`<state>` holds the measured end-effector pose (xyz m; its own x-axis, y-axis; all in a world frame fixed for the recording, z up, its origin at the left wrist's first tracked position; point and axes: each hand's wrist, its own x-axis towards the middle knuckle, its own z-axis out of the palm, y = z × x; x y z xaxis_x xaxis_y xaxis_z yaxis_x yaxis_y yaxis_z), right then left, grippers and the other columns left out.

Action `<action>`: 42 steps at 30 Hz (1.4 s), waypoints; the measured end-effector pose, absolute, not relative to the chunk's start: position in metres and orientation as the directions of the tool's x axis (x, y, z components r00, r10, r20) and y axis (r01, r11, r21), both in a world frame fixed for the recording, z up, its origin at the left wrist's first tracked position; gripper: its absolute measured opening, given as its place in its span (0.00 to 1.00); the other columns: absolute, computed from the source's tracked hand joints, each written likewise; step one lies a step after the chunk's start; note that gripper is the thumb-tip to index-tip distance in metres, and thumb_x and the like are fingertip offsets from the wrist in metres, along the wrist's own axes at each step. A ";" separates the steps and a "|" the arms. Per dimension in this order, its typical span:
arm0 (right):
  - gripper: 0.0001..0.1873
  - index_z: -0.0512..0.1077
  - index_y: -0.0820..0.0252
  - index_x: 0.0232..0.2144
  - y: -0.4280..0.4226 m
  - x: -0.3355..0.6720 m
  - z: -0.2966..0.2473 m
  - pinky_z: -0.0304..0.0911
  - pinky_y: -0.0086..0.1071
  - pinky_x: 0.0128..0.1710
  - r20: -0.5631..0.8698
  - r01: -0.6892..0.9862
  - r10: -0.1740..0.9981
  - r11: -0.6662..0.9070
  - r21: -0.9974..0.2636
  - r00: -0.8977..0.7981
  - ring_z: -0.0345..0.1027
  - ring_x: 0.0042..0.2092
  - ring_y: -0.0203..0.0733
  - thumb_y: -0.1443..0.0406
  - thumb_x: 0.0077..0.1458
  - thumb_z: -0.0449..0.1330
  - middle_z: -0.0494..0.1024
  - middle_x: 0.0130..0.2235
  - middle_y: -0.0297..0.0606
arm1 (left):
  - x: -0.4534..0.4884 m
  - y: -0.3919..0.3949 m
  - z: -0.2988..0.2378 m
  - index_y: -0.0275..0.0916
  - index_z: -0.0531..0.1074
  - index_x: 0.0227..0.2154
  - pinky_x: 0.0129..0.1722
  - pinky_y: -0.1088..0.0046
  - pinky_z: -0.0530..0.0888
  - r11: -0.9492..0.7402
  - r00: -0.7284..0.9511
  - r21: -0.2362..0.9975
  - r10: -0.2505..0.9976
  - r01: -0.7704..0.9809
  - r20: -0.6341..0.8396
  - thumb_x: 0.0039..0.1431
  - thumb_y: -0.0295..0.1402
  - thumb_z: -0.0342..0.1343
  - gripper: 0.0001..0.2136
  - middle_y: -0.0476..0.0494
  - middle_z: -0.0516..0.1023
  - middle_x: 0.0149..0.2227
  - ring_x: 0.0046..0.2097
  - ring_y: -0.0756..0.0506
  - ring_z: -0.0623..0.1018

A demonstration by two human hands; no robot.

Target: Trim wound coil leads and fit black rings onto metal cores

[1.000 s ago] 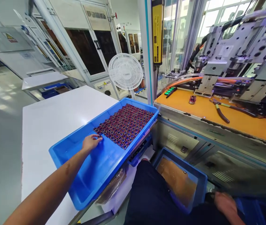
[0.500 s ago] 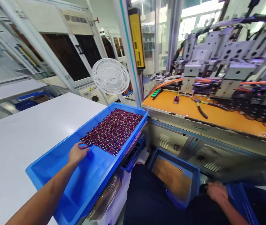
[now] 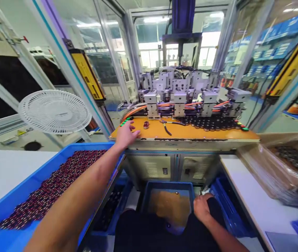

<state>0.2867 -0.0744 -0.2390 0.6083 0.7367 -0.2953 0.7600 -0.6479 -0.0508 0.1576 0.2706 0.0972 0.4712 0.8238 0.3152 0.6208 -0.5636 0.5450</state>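
L hand (image 3: 126, 135) over the front-L corner of orange tabletop (image 3: 154, 133), arm stretched fwd, fingers loosely apart, thumb out to R; nothing seen in grasp. Just beside it: green-and-black strip (image 3: 124, 122), partly behind the fingers; contact or not, can't tell. Strip's long axis slants, near-L to far-R.

R of L hand, apart from it: single red part (image 3: 146, 125), short cyl., looks upright, axis approx vert., red upper w/ silvery base; fine detail too small. Next R, pliers (image 3: 167, 123): nose pts L, one handle runs R, other angles twd viewer. Dark cyl. parts (image 3: 209, 125) in rows farther R, under the machine heads (image 3: 180, 101); back rows partly hidden.

Blue tray (image 3: 37, 174) at L, long axis diag., near-L to far-R, holds heap of small red/dark parts (image 3: 56, 180). L forearm covers part of tray + heap; tray's near end cut off by frame. Indiv. orientation in heap unreadable.

R hand (image 3: 202, 208) low by R thigh, fingers bent, near R side of blue bin (image 3: 192, 197); grip hidden, can't tell if holding anything. Bin partly covered by legs, brown sheet (image 3: 170, 204) inside.

Clear bag (image 3: 259, 157) w/ dark pcs far R, cut off by frame edge.
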 end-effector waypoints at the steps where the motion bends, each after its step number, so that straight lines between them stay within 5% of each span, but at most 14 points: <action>1: 0.17 0.70 0.65 0.51 -0.082 0.278 -0.236 0.69 0.46 0.52 -0.296 0.756 0.735 -0.652 -0.058 0.611 0.69 0.52 0.47 0.60 0.64 0.59 0.72 0.52 0.45 | 0.176 0.271 0.096 0.36 0.69 0.53 0.49 0.56 0.76 -0.549 0.468 0.571 0.831 0.610 0.300 0.63 0.37 0.58 0.18 0.40 0.78 0.48 0.47 0.42 0.79; 8: 0.15 0.71 0.65 0.49 -0.108 0.254 -0.210 0.65 0.50 0.56 -0.291 0.695 0.702 -0.704 -0.145 0.650 0.67 0.55 0.49 0.61 0.64 0.60 0.73 0.52 0.45 | 0.219 0.259 0.099 0.37 0.69 0.54 0.53 0.50 0.73 -0.415 0.355 0.754 0.899 0.509 0.255 0.62 0.36 0.58 0.18 0.39 0.75 0.52 0.52 0.39 0.77; 13: 0.14 0.72 0.64 0.47 -0.098 0.257 -0.176 0.69 0.46 0.51 -0.228 0.678 0.739 -0.673 -0.295 0.634 0.70 0.51 0.45 0.60 0.64 0.60 0.74 0.50 0.42 | 0.168 0.227 0.097 0.36 0.59 0.62 0.55 0.50 0.72 -0.357 0.303 0.881 0.915 0.309 0.265 0.54 0.26 0.63 0.33 0.34 0.77 0.50 0.48 0.39 0.80; 18: 0.07 0.73 0.67 0.43 -0.074 0.260 -0.082 0.69 0.39 0.50 0.035 0.738 0.846 -0.443 -0.509 0.532 0.72 0.47 0.41 0.68 0.65 0.57 0.77 0.44 0.44 | 0.100 0.151 0.058 0.38 0.59 0.59 0.49 0.63 0.79 -0.226 0.354 0.971 0.917 0.083 0.184 0.50 0.28 0.60 0.32 0.39 0.81 0.43 0.43 0.44 0.83; 21: 0.13 0.70 0.61 0.50 -0.077 0.250 -0.003 0.63 0.34 0.58 0.235 0.803 0.894 -0.194 -0.563 0.381 0.66 0.57 0.40 0.65 0.63 0.59 0.73 0.55 0.44 | 0.072 0.093 0.032 0.41 0.64 0.55 0.46 0.69 0.80 -0.228 0.428 0.972 0.874 -0.059 0.231 0.44 0.30 0.67 0.33 0.44 0.83 0.39 0.43 0.44 0.83; 22: 0.14 0.71 0.58 0.50 -0.081 0.244 0.021 0.62 0.32 0.59 0.324 0.829 0.904 -0.056 -0.556 0.278 0.66 0.57 0.38 0.63 0.62 0.61 0.73 0.55 0.41 | 0.065 0.076 0.026 0.43 0.66 0.55 0.45 0.70 0.81 -0.272 0.450 0.956 0.844 -0.113 0.293 0.44 0.29 0.69 0.32 0.45 0.83 0.39 0.43 0.45 0.83; 24: 0.16 0.69 0.65 0.52 -0.089 0.231 0.059 0.64 0.35 0.56 0.608 0.863 0.787 0.376 -0.336 -0.107 0.67 0.56 0.42 0.63 0.65 0.57 0.73 0.55 0.49 | 0.054 0.047 0.019 0.46 0.67 0.55 0.44 0.73 0.81 -0.391 0.466 0.901 0.772 -0.189 0.432 0.46 0.25 0.68 0.32 0.46 0.83 0.41 0.43 0.47 0.83; 27: 0.12 0.70 0.72 0.47 -0.099 0.215 0.082 0.67 0.36 0.44 0.543 0.905 0.787 0.412 -0.107 -0.294 0.72 0.45 0.44 0.69 0.67 0.51 0.76 0.47 0.51 | 0.043 0.023 0.015 0.50 0.65 0.59 0.42 0.75 0.81 -0.518 0.473 0.825 0.682 -0.226 0.558 0.48 0.19 0.66 0.36 0.48 0.81 0.43 0.42 0.49 0.82; 30: 0.11 0.73 0.66 0.35 -0.105 0.208 0.073 0.61 0.34 0.32 0.367 0.935 0.883 0.344 -0.084 -0.292 0.67 0.32 0.40 0.74 0.64 0.50 0.75 0.32 0.41 | 0.039 0.015 0.014 0.50 0.64 0.61 0.41 0.74 0.82 -0.570 0.470 0.784 0.637 -0.245 0.610 0.47 0.17 0.66 0.39 0.48 0.80 0.43 0.40 0.49 0.82; 33: 0.13 0.73 0.65 0.32 -0.112 0.204 0.060 0.58 0.31 0.29 0.326 0.903 0.895 0.379 -0.203 -0.303 0.64 0.28 0.37 0.72 0.65 0.50 0.73 0.27 0.37 | 0.039 0.015 0.013 0.50 0.64 0.61 0.40 0.74 0.82 -0.555 0.464 0.791 0.648 -0.255 0.604 0.46 0.17 0.67 0.40 0.48 0.80 0.41 0.40 0.48 0.82; 38: 0.14 0.74 0.67 0.35 -0.123 0.198 0.054 0.62 0.27 0.30 0.387 0.612 0.866 0.499 -0.614 -0.318 0.66 0.27 0.34 0.69 0.67 0.50 0.76 0.26 0.38 | 0.041 0.014 0.012 0.52 0.65 0.60 0.40 0.76 0.82 -0.416 0.469 0.858 0.719 -0.300 0.512 0.46 0.17 0.67 0.39 0.51 0.81 0.40 0.39 0.50 0.82; 42: 0.11 0.75 0.65 0.37 -0.119 0.203 0.054 0.66 0.28 0.36 0.310 0.408 0.946 0.323 -0.854 -0.099 0.70 0.33 0.34 0.60 0.60 0.64 0.77 0.32 0.38 | 0.040 0.008 0.008 0.52 0.64 0.60 0.42 0.76 0.82 -0.445 0.450 0.839 0.709 -0.313 0.543 0.46 0.15 0.66 0.40 0.51 0.81 0.42 0.42 0.50 0.82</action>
